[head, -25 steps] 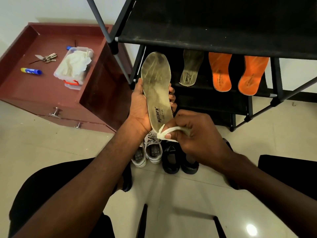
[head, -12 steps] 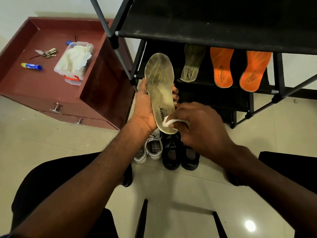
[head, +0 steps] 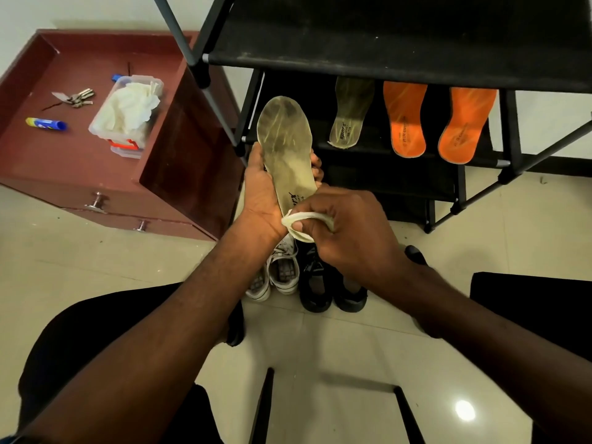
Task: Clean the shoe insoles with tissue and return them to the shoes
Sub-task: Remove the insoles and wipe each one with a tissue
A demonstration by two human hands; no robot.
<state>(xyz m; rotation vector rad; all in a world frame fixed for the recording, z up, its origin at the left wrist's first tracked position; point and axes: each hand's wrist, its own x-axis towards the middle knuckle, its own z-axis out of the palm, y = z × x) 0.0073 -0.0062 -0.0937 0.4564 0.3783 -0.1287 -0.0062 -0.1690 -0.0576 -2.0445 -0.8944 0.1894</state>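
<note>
My left hand (head: pixel 262 193) grips a dirty beige insole (head: pixel 286 149) by its middle, toe end pointing up. My right hand (head: pixel 349 238) pinches a white tissue (head: pixel 301 219) against the heel end of that insole. A second beige insole (head: pixel 349 120) and two orange insoles (head: pixel 405 120) (head: pixel 466 126) lean on the lower shelf of the black shoe rack (head: pixel 384 36). On the floor below my hands stand a pair of white sneakers (head: pixel 278 274) and a pair of black shoes (head: pixel 323 290), partly hidden by my arms.
A red-brown drawer cabinet (head: pixel 96 168) stands at left, holding a clear plastic box of tissues (head: pixel 128 110), keys (head: pixel 75 97) and a blue tube (head: pixel 46 124). Black chair legs (head: pixel 262 408) show at the bottom. My knees in black flank the tiled floor.
My right hand with the tissue rubbed along the heel end of the insole, going up a little and back down. The left hand kept its hold.
</note>
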